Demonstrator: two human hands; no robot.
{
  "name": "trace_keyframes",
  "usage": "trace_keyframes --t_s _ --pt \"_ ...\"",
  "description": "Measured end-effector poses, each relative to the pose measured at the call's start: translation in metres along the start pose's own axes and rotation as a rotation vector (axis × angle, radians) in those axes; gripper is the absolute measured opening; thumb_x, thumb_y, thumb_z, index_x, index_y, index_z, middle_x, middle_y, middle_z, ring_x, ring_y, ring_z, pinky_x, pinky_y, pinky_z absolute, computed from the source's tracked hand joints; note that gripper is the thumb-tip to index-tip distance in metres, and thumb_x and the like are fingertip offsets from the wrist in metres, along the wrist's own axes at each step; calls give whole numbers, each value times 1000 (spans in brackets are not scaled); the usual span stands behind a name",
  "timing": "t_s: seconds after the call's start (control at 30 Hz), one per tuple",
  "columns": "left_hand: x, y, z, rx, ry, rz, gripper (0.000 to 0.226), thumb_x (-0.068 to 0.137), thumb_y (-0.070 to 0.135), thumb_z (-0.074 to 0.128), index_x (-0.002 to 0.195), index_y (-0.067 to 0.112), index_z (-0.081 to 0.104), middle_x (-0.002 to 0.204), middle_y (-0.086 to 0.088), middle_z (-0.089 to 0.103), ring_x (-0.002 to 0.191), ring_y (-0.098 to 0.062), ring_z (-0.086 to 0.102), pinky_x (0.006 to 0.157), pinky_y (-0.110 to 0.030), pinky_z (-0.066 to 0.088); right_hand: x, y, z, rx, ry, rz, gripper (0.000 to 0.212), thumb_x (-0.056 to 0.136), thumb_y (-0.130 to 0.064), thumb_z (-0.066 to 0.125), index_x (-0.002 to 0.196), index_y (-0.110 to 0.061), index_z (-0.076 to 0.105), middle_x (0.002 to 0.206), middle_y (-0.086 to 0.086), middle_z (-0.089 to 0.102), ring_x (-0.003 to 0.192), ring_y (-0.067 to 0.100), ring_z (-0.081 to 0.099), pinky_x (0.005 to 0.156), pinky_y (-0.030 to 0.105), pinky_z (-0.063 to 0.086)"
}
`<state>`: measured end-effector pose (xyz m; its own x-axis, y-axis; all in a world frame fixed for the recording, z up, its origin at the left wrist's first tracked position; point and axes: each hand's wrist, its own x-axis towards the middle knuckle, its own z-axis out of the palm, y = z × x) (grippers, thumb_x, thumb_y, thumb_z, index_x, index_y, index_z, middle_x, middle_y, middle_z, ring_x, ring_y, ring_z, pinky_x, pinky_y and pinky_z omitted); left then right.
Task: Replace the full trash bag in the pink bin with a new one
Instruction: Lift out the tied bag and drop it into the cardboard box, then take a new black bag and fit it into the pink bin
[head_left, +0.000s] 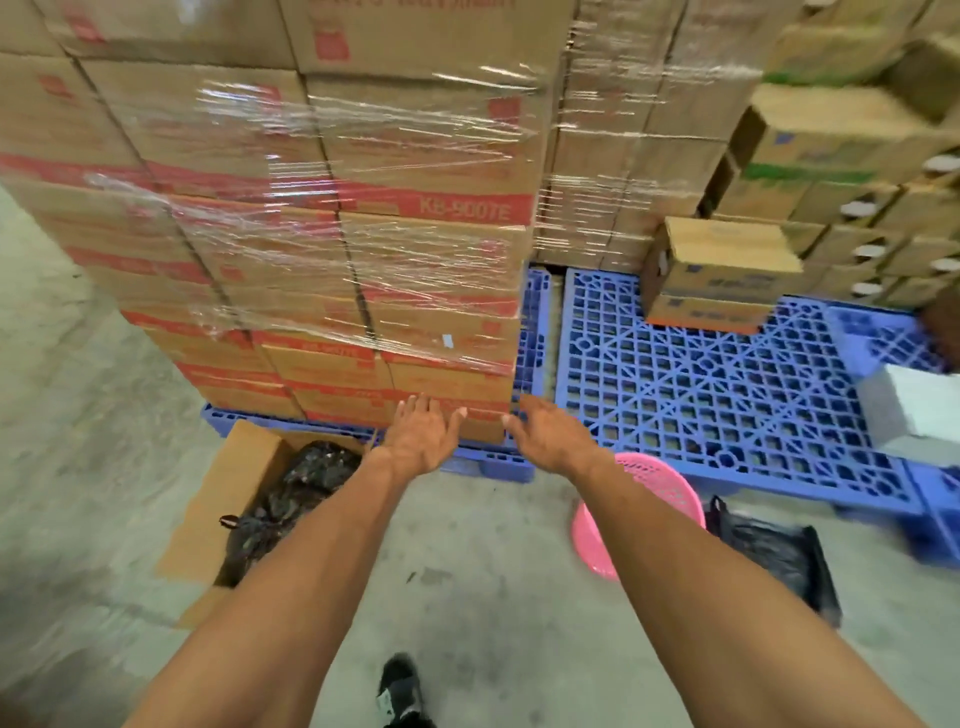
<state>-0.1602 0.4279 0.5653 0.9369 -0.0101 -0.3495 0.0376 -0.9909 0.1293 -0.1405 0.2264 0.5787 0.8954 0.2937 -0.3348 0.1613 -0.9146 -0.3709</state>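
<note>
The pink bin (660, 491) stands on the concrete floor at the right, partly hidden behind my right forearm. A flat black trash bag (779, 556) lies on the floor just right of it. A full, knotted black trash bag (291, 499) sits inside an open cardboard box (228, 483) at the left. My left hand (423, 436) and my right hand (548, 434) are both stretched out in front of me above the floor, fingers spread, holding nothing. They hover between the box and the bin.
A tall stack of shrink-wrapped cartons (332, 234) on a blue pallet rises straight ahead. A bare blue plastic pallet (727, 395) lies to the right with a small carton (717, 275) and a white box (914, 410) on it. My black shoe (400, 686) is below.
</note>
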Motion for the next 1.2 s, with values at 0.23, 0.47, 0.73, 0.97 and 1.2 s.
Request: trace_keyframes --t_s 0.23,0.47,0.73,0.97,1.2 --pt "22 131 -3 8 -18 165 66 105 48 19 139 -2 45 144 -26 43 135 -40 37 115 -49 25 -51 113 -31 110 113 184 59 104 -46 35 147 -6 38 150 19 41 132 37 45 106 48 39" --pt "57 232 6 18 -56 316 64 104 48 22 132 -2 50 136 -25 51 125 -39 46 109 -47 33 -85 205 -45 185 177 344 62 104 -48 33 152 -9 32 158 13 33 142 31 35 112 44 33" --pt "81 339 45 28 -156 365 63 105 47 22 138 -1 44 141 -23 45 129 -39 40 111 -48 31 -107 319 -48 249 186 436 66 103 -52 33 151 -7 33 158 14 34 143 30 33 114 44 32" --pt "93 417 106 44 -180 252 62 105 45 24 142 -2 39 144 -24 43 132 -37 39 114 -46 30 -102 432 -40 157 52 345 62 103 -47 31 152 -8 32 157 13 35 142 29 35 115 45 32" --pt "105 484 177 18 -230 179 59 105 43 25 139 -2 43 141 -23 47 129 -36 44 113 -43 31 -100 529 -20 101 -44 273 54 104 -44 35 144 -9 42 151 15 42 134 32 44 109 44 39"
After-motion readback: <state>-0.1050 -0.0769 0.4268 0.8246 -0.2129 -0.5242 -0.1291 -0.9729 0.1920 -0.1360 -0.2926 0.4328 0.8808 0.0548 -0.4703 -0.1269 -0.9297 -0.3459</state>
